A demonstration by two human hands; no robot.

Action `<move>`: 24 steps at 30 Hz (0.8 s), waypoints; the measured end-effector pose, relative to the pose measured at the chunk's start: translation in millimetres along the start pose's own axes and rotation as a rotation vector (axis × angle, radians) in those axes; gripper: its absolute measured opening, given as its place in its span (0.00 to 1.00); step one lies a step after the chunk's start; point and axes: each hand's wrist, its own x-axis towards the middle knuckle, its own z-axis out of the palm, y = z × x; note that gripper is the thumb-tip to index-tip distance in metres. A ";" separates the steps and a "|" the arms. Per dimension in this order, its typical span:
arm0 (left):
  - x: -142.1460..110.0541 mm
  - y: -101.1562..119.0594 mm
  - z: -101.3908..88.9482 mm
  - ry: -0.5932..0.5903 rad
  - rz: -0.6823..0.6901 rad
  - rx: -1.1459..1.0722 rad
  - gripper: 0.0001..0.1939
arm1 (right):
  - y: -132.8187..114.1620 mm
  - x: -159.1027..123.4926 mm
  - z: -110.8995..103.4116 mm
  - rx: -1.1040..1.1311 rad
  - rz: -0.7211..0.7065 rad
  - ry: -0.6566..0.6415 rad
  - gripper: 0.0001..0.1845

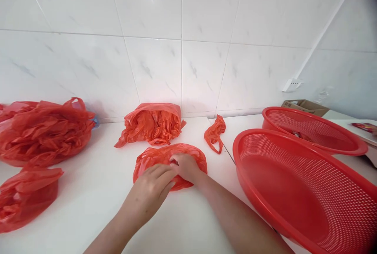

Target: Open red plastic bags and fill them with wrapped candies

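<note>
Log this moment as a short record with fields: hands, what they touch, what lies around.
left hand: rests on the near edge of the red plastic bag, fingers bent
right hand: on top of the same bag, fingers pinching the plastic
surface: white counter
behind: crumpled bag by the tiled wall; small bag scrap
left side: bag pile; another bag
right side: two red perforated baskets, near and far

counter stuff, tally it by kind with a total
Red bags and bag bundles: 5: under the hands, behind it, small one, far left, near left
Red baskets: 2: near, far
Cardboard box: 1
Total: 8
</note>
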 end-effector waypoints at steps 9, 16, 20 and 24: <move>-42.1 -53.2 51.2 -0.015 -0.088 0.103 0.16 | 1.2 1.5 5.6 -0.057 -0.031 0.061 0.07; -42.6 -55.9 48.0 -0.026 -0.168 -0.005 0.14 | -40.8 -54.7 -26.1 -0.054 -0.155 0.234 0.12; -44.4 -56.2 47.9 -0.019 -0.196 -0.042 0.15 | -44.6 -132.8 -50.0 -0.007 -0.161 0.286 0.13; -43.6 -55.5 46.0 -0.037 -0.235 -0.080 0.16 | -22.8 -229.5 -77.6 -0.226 -0.060 0.576 0.10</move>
